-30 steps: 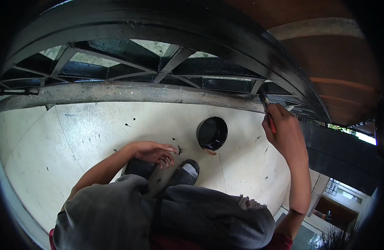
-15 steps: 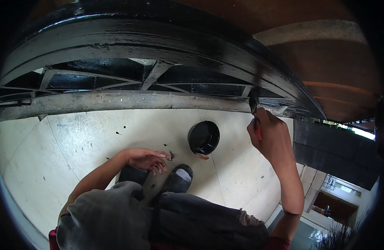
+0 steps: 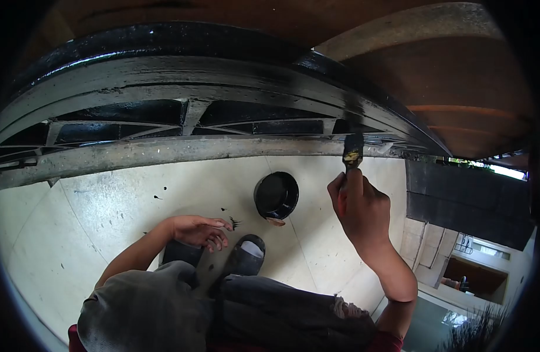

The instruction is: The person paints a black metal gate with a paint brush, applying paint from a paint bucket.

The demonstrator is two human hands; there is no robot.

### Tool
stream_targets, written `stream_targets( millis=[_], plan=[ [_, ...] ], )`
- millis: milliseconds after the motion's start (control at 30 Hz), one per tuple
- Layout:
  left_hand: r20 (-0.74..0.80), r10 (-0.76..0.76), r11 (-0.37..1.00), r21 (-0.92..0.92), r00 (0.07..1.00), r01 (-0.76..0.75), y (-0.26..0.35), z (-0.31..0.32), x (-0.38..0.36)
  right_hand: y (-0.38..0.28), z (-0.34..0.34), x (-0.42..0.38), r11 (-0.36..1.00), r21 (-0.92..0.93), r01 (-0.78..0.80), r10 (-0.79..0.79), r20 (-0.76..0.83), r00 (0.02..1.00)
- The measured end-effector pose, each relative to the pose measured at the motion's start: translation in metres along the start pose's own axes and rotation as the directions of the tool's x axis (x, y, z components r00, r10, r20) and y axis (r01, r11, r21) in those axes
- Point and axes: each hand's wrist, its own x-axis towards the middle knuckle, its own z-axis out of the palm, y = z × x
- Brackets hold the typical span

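Gripped in the right hand — the paintbrush, bristles pointing away.

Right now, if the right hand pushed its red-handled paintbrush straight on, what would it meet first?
Likely the black barred frame beyond the bristles; depth is unclear, they may be touching.

Pale tiled floor with small dark spots, dark wall at right, a brown recess in a pale surround beyond, blurry spiky dark shape at lower right.
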Motion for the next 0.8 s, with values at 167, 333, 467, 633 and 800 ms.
stream_targets(
  millis=[167,333,467,633,800],
  plan=[
    [-0.012,-0.006,1.000,0.014,1.000,0.006,0.001,0.004,0.001,0.001,0.005,0.003,0.990,-0.138,-0.029,0.033,0.030,0.999],
    [0.030,0.017,1.000,-0.023,0.999,-0.017,0.002,0.009,0.001,-0.001,0.002,0.002,0.998,-0.061,0.011,-0.009,0.034,0.999],
    [0.029,0.021,1.000,-0.022,0.999,-0.021,-0.003,0.006,0.001,0.000,0.005,0.004,0.998,0.054,0.018,-0.021,0.058,0.998],
    [-0.011,0.033,0.999,0.018,0.999,-0.033,0.000,0.011,0.001,0.000,0.005,-0.001,0.999,0.053,-0.009,0.003,0.105,0.994],
    [-0.005,0.047,0.999,0.007,0.999,-0.047,0.000,0.010,0.003,0.004,0.011,-0.003,1.000,0.011,-0.003,0.002,0.090,0.996]
  ],
)
